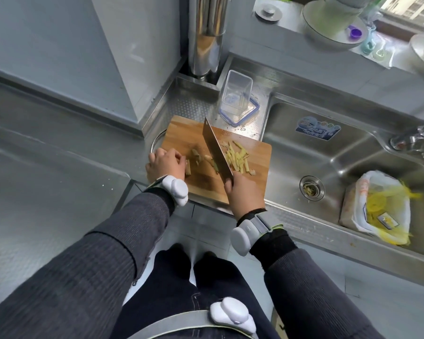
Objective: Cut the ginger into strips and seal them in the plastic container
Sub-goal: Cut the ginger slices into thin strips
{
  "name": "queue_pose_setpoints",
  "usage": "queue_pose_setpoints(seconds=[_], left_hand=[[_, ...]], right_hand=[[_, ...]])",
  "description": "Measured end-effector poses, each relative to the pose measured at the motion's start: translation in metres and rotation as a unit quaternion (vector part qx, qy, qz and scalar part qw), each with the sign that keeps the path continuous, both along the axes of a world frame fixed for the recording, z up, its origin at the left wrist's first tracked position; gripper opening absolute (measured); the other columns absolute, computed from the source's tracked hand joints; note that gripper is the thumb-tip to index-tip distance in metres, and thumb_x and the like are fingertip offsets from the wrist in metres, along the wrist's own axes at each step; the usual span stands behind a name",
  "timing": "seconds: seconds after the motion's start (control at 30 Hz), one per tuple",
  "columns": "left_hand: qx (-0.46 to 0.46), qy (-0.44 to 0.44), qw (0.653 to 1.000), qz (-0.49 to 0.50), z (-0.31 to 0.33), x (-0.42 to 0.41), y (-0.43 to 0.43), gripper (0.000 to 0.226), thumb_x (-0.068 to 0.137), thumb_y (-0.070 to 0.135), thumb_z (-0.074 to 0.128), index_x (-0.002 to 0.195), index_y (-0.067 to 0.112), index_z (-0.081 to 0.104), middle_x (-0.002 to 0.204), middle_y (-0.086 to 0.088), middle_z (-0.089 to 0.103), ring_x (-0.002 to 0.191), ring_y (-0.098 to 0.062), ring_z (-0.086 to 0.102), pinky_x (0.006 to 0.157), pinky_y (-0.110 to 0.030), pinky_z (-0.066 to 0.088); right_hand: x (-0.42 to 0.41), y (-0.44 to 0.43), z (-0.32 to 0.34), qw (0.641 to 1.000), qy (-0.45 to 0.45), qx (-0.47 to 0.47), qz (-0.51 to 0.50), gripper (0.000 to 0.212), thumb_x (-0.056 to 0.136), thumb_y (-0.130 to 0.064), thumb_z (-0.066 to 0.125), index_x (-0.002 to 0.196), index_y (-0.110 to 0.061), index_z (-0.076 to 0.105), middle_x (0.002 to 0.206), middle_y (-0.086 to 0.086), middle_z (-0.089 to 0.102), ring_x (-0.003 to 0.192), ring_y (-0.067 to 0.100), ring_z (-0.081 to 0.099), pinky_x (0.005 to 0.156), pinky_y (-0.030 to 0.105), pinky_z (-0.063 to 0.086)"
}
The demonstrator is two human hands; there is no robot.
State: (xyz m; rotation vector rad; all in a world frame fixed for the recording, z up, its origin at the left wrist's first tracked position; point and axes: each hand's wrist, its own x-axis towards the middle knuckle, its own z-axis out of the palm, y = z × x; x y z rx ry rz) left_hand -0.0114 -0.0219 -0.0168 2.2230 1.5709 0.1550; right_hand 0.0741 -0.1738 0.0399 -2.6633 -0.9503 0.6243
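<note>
Slicing is in hand: the right hand (pixel 245 194) grips the cleaver (pixel 217 152) by its handle, blade slanted across the middle of the cutting board (pixel 255 182), while the left hand (pixel 165 165) curls its fingers onto a ginger slice (pixel 188 167) by the board's left edge. Cut ginger strips (pixel 238 157) lie heaped toward the right edge. Next, I'd say, that slice needs feeding under the blade, and the plastic container (pixel 236 94) stands open beyond the far edge, on its lid (pixel 252 111).

The one camera sits on my head and looks steeply down, close over the worktop (pixel 59 152) and my legs.
</note>
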Motion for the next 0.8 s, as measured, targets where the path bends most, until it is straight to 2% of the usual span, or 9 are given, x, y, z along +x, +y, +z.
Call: queue_pose_setpoints(seconds=[0.1, 0.2, 0.33, 0.47, 0.57, 0.67, 0.8], left_hand=[[0.0, -0.005, 1.0, -0.004, 0.0, 0.001, 0.0, 0.018, 0.09, 0.04, 0.054, 0.09, 0.023, 0.062, 0.113, -0.007, 0.056, 0.11, -0.029, 0.045, 0.085, -0.038, 0.038], [-0.008, -0.008, 1.0, -0.004, 0.001, -0.003, 0.0, 0.019, 0.09, 0.041, 0.054, 0.088, 0.023, 0.061, 0.113, -0.007, 0.057, 0.11, -0.029, 0.046, 0.086, -0.039, 0.038], [-0.043, -0.006, 0.999, -0.012, 0.005, -0.005, 0.002, 0.027, 0.089, 0.05, 0.052, 0.08, 0.025, 0.056, 0.108, -0.002, 0.061, 0.109, -0.027, 0.049, 0.089, -0.038, 0.036], [-0.086, 0.006, 0.996, -0.029, 0.004, -0.01, 0.001, 0.035, 0.084, 0.058, 0.051, 0.072, 0.027, 0.057, 0.106, 0.0, 0.062, 0.107, -0.026, 0.049, 0.092, -0.038, 0.036], [-0.095, 0.01, 0.995, -0.02, 0.005, -0.01, 0.0, 0.037, 0.085, 0.056, 0.049, 0.065, 0.026, 0.056, 0.107, -0.003, 0.064, 0.107, -0.029, 0.049, 0.093, -0.039, 0.039], [-0.09, 0.023, 0.995, -0.018, 0.007, -0.009, 0.0, 0.038, 0.087, 0.055, 0.046, 0.067, 0.025, 0.059, 0.109, -0.006, 0.063, 0.107, -0.031, 0.048, 0.093, -0.039, 0.038], [-0.085, 0.027, 0.996, -0.015, 0.012, -0.009, 0.003, 0.036, 0.088, 0.05, 0.044, 0.073, 0.025, 0.064, 0.112, -0.008, 0.061, 0.107, -0.031, 0.047, 0.091, -0.039, 0.036]], right_hand=[[0.001, 0.003, -0.005, 1.0, 0.016, -0.015, -0.003, 0.025, 0.098, -0.025, 0.036, 0.112, -0.012, 0.052, 0.088, 0.013, 0.062, 0.077, 0.032, 0.056, 0.066, 0.034, 0.045], [0.0, 0.009, -0.01, 0.999, 0.033, -0.038, 0.009, 0.024, 0.098, -0.022, 0.037, 0.114, -0.011, 0.05, 0.091, 0.013, 0.064, 0.077, 0.031, 0.056, 0.067, 0.033, 0.044], [0.0, 0.008, -0.013, 0.999, 0.032, -0.017, 0.002, 0.024, 0.098, -0.021, 0.035, 0.114, -0.011, 0.049, 0.094, 0.016, 0.065, 0.08, 0.033, 0.059, 0.068, 0.035, 0.046], [0.006, 0.009, -0.008, 0.997, 0.071, 0.015, -0.024, 0.028, 0.099, -0.024, 0.034, 0.111, -0.008, 0.054, 0.1, 0.016, 0.064, 0.089, 0.035, 0.061, 0.077, 0.037, 0.049], [0.005, 0.009, -0.003, 0.996, 0.073, 0.045, -0.033, 0.028, 0.099, -0.023, 0.034, 0.108, -0.007, 0.055, 0.093, 0.014, 0.061, 0.084, 0.032, 0.057, 0.071, 0.033, 0.044], [-0.002, 0.011, -0.002, 0.995, 0.085, 0.047, -0.017, 0.026, 0.098, -0.021, 0.036, 0.105, -0.005, 0.055, 0.086, 0.011, 0.055, 0.079, 0.03, 0.054, 0.068, 0.031, 0.039], [-0.007, 0.011, -0.011, 0.993, 0.114, 0.033, -0.018, 0.027, 0.097, -0.02, 0.037, 0.105, -0.004, 0.057, 0.091, 0.015, 0.062, 0.082, 0.032, 0.058, 0.068, 0.03, 0.039]])
